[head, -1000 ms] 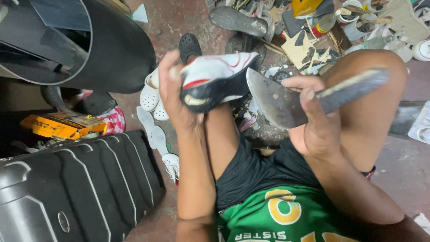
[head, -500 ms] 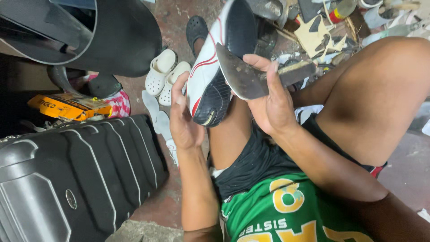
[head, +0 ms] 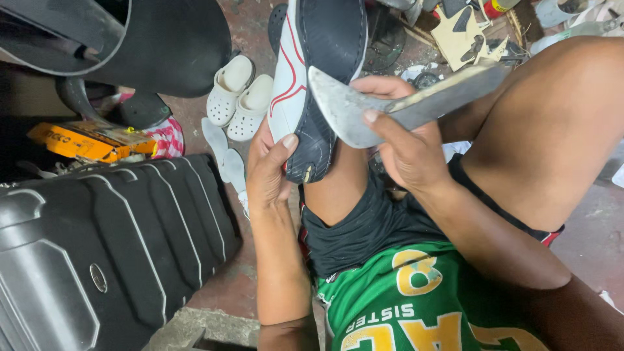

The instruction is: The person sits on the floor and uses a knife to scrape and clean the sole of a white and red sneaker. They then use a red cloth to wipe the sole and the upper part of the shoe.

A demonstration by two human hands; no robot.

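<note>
The left hand point(head: 270, 175) grips a white sneaker point(head: 312, 84) with red trim by its heel end, thumb laid across the dark sole and the other fingers wrapped behind the upper, so the hand is clamped on the shoe. The sneaker stands nearly upright, sole facing right, its heel resting against the person's left knee, its toe pointing to the far side of the scene.

The right hand point(head: 400, 140) is closed on a broad knife point(head: 396, 104) with a worn grey blade. Thumb and forefinger pinch the blade near its wide rounded end; the remaining fingers curl under it. The handle runs up and to the right, over the right thigh. The blade's rounded tip touches the sneaker's sole at about mid-length (whether it cuts into the seam or only lies against it cannot be told).

The person is seated, wearing dark shorts point(head: 377, 221) and a green jersey point(head: 416, 299) with yellow lettering.

On the left, near, lies a large black ribbed case point(head: 104, 247). Beyond it sits a yellow box point(head: 84, 140), partly in shadow. A pair of white clogs point(head: 240, 97) lies on the reddish floor point(head: 227, 286), just left of the sneaker. At far left, a black curved shell point(head: 149, 39) overhangs the floor. Far right holds a heap of scraps point(head: 468, 32).
</note>
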